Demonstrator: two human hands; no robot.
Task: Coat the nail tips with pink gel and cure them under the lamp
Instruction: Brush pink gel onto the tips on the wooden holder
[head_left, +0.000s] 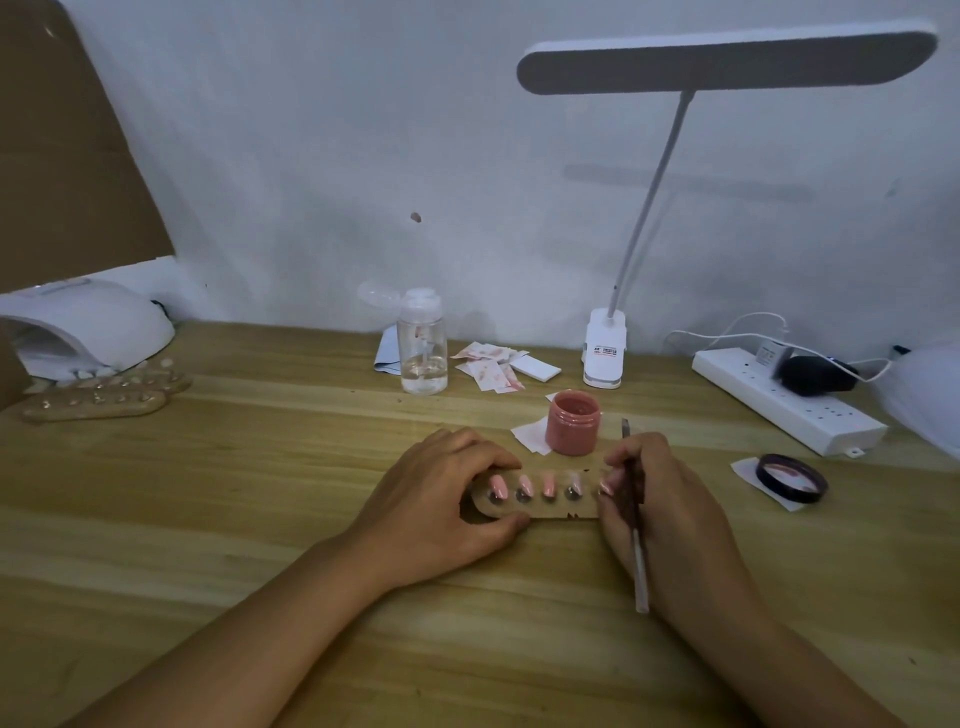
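Nail tips (535, 486) sit along a wooden strip (550, 512) on the counter (260, 467); left grip (441, 499) pinches its end, likely to steady it, right grip (660, 499) clasps the brush (636, 545), open gel jar (573, 423) just behind

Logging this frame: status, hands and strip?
Left hand grips strip. Right hand holds brush at strip's right end. Three tips plainly pink. Open jar behind, nothing blocking.

A holder (563, 513) of nail tips (548, 484) between left hand (441, 501) and right hand (670, 525) with brush (638, 551)
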